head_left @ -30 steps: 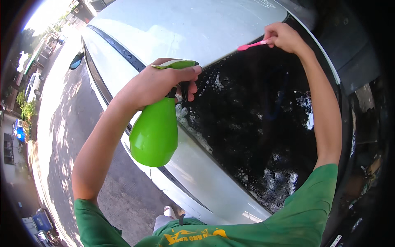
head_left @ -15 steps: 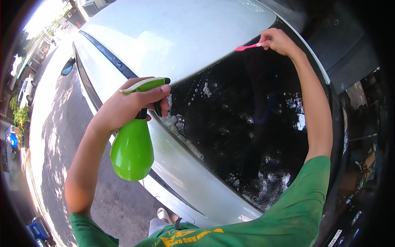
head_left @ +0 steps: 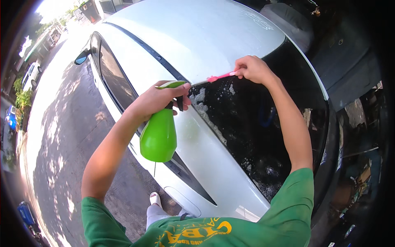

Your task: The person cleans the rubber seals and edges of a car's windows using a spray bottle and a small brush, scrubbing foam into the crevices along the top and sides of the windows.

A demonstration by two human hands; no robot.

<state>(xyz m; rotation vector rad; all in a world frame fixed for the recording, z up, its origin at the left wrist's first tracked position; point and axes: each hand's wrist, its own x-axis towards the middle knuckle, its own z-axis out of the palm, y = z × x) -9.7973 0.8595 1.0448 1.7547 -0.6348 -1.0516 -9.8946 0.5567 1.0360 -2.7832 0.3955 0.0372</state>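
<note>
My left hand (head_left: 154, 101) is closed round the neck and trigger of a green spray bottle (head_left: 158, 138), holding it upright above the car's side. In my right hand (head_left: 254, 71) a pink toothbrush (head_left: 221, 76) is pinched by its handle. Its head points left and lies at the seam between the white roof (head_left: 201, 41) and the dark rear window (head_left: 259, 119). White foam (head_left: 210, 119) runs down the left border of the glass, with bubbles scattered near the top corner. My right fingers hide the end of the handle.
The silver-white car's side mirror (head_left: 82, 57) sticks out at the far left. Sunlit pavement (head_left: 78, 136) runs along that side, with a parked white car (head_left: 31, 76) and a plant (head_left: 24, 98) beyond. Dark clutter (head_left: 358, 185) stands at the right.
My right hand has brought the toothbrush left and nearer along the window's top edge. The spray bottle, still held, has shifted right and slightly up in the picture. The view has shifted too.
</note>
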